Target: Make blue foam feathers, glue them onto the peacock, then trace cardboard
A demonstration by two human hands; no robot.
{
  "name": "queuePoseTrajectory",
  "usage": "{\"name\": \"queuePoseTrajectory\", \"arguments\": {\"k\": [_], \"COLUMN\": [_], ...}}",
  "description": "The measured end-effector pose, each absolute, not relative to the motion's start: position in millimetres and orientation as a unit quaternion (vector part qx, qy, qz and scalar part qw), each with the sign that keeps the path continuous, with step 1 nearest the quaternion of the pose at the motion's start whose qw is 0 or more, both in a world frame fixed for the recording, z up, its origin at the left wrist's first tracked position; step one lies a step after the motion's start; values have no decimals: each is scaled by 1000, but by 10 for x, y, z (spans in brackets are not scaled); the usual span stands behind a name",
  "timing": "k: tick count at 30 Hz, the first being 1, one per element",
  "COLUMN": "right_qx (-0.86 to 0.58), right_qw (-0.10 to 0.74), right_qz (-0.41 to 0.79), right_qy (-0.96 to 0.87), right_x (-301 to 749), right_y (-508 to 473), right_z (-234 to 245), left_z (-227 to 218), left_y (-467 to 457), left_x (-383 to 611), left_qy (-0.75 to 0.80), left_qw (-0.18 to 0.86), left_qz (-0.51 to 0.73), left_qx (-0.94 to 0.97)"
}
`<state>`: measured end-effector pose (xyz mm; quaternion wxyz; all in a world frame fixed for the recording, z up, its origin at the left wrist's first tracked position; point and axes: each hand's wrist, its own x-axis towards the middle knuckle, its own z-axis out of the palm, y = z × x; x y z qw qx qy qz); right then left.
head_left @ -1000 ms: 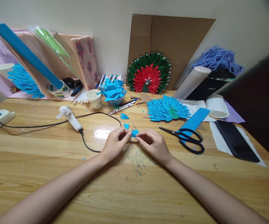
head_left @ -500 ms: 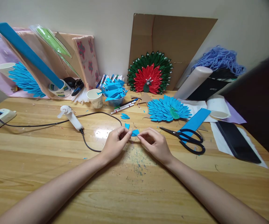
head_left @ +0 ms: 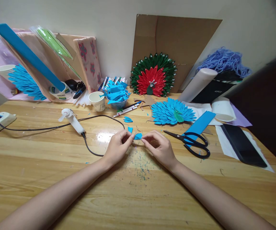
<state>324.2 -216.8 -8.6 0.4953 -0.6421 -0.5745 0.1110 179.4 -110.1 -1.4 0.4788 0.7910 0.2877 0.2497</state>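
A small piece of blue paper (head_left: 138, 136) is stretched between my two hands, low over the table. My left hand (head_left: 119, 142) pinches its left end with thumb and forefinger. At its right end, the thumb and forefinger of my right hand (head_left: 159, 146) are closed in a pinch. Just behind my left fingertips lies a blue scrap (head_left: 130, 129), and farther back a few blue petal-shaped pieces (head_left: 128, 119). Black-handled scissors (head_left: 195, 143) rest to the right of my right hand, partly over a blue strip (head_left: 201, 123).
A blue feathered peacock (head_left: 172, 111) lies behind my hands; a red and green one (head_left: 153, 76) leans on cardboard (head_left: 176, 38). Left stand a glue gun (head_left: 73, 121) with its black cable, a paper cup (head_left: 96, 101) and a bowl of blue scraps (head_left: 117, 103). A phone (head_left: 243, 145) lies right.
The blue paper between my fingers has shifted very slightly. Both hands keep their pinch in almost the same place, and the things around them have not moved.
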Motion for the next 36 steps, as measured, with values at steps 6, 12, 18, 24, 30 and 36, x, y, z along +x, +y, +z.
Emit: {"name": "queuePoseTrajectory", "arguments": {"k": [6,12,18,24,30,36], "right_qx": [-639,-638,-635,-636,-634,-638], "right_qw": [480,468,465,464,470,475], "right_qz": [107,104,107,108,112,111], "right_qy": [-591,-603,-608,-607,-603,-596], "right_x": [3240,3243,3241,3235,3234,3228], "right_y": [-2172,-2171,-2171,-2170,-2173,-2173], "right_z": [-81,-92,-91,-86,-77,-66], "left_z": [-7,-16,-1,12,-6,-14], "left_y": [-1111,-1118,-1120,-1122,-1120,-1120], "left_x": [1786,1786,1784,1785,1784,1783], "left_qy": [271,260,255,255,258,263], "left_qw": [479,466,456,449,455,463], "left_qz": [234,230,229,226,229,236], "left_qx": [802,814,822,826,821,813]}}
